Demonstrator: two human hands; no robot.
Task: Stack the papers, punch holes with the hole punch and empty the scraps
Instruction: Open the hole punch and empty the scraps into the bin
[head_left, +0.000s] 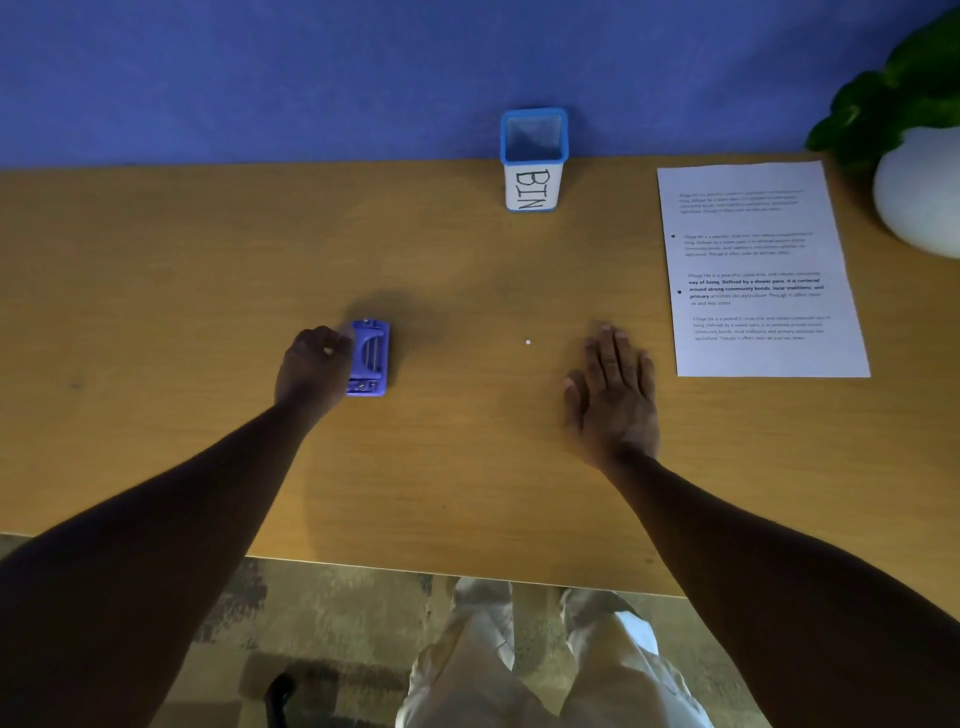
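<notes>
The blue hole punch (370, 358) is gripped by the curled fingers of the left hand (313, 364) at left; the right hand (613, 395) is laid flat, fingers straight, holding nothing. A scrap (528, 342) lies between them — the papers (758, 270) rest at right, the bin (533, 158) at the worktop's (208, 260) far edge.

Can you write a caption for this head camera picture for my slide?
Left hand grips the blue hole punch while the right hand rests flat near the punched papers.
</notes>
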